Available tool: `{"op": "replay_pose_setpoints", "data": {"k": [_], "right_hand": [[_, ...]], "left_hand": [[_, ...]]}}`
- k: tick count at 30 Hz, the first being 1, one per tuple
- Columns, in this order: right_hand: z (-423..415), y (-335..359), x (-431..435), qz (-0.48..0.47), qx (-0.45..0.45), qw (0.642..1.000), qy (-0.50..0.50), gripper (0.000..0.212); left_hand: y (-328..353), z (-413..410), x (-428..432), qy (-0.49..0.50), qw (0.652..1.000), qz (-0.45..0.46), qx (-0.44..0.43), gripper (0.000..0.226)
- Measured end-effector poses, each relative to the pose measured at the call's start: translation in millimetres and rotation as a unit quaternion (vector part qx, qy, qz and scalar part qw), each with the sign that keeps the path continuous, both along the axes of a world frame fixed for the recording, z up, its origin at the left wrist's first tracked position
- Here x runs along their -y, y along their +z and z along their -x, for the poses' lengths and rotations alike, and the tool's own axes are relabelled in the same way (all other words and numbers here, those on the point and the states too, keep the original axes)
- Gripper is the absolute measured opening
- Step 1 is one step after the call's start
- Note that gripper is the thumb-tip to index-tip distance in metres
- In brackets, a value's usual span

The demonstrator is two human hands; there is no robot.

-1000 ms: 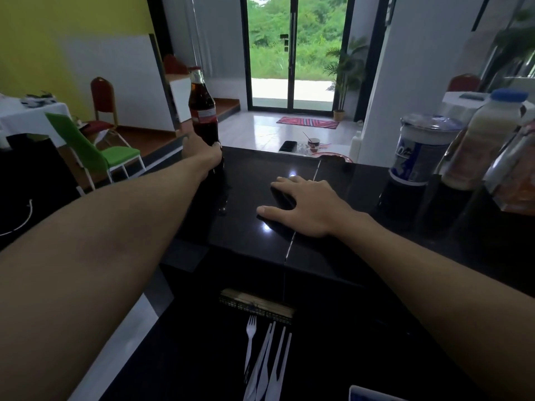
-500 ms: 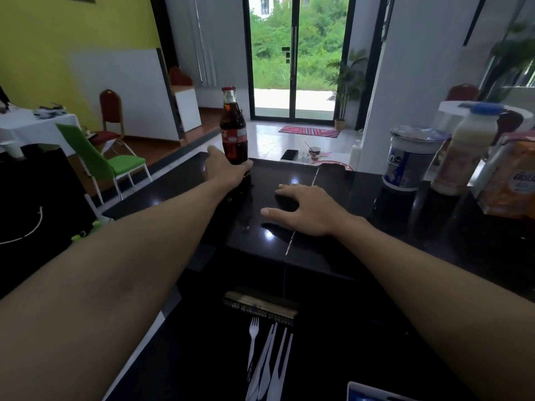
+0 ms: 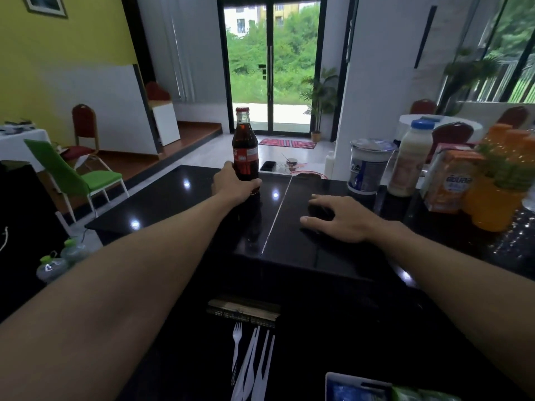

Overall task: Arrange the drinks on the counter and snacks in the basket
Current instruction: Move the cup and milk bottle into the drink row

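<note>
A dark cola bottle (image 3: 244, 146) with a red cap and label stands upright on the glossy black counter (image 3: 179, 198), near its far edge. My left hand (image 3: 231, 185) is wrapped around the bottle's lower body. My right hand (image 3: 338, 217) lies flat, palm down with fingers spread, on the counter right of the middle seam. At the far right stand other drinks: a white tub (image 3: 369, 166), a milky bottle with a blue cap (image 3: 411, 159), an orange carton (image 3: 451, 180) and orange soda bottles (image 3: 498, 180). No basket is in view.
White plastic forks (image 3: 252, 363) and a woven mat edge (image 3: 243, 311) lie on the lower shelf in front of me. A blue-and-white packet (image 3: 356, 387) sits at the bottom right. A green chair (image 3: 72, 175) and green-capped bottles (image 3: 58, 259) are left of the counter.
The view has tilted up and swung left, so the cola bottle now appears nearer the middle. My left hand keeps hold of it. More drinks show at the right.
</note>
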State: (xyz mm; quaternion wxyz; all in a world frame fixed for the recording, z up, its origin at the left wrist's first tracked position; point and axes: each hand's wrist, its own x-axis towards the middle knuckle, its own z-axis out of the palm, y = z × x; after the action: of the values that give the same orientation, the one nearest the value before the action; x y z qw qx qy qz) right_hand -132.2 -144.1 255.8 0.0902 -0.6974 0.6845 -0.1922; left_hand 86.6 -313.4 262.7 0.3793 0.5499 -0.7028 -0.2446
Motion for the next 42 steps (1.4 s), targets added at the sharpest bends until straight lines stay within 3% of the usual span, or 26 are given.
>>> {"op": "replay_pose_setpoints", "data": {"k": [10,28,38,42], "right_hand": [[74.4,8.2,-55.8,-0.050,-0.016,0.997,-0.064,0.107],[88.5,-4.9,-61.9,-0.041,0.013,0.997,-0.069,0.093],[88.0,-5.1,-62.0,-0.038,0.007,0.997,-0.069,0.090],[88.8,-5.7,-61.8,-0.039,0.008,0.997,-0.067,0.091]], "left_hand": [[-0.8,61.9,-31.4,-0.064,0.998,0.016,-0.010,0.058],[-17.4,146.6,-34.5,-0.132,0.990,0.021,-0.047,0.055],[-16.8,159.6,-17.0,-0.178,0.984,-0.002,0.005,0.066],[-24.5,168.9,-13.9,-0.159,0.986,0.033,0.049,0.069]]}}
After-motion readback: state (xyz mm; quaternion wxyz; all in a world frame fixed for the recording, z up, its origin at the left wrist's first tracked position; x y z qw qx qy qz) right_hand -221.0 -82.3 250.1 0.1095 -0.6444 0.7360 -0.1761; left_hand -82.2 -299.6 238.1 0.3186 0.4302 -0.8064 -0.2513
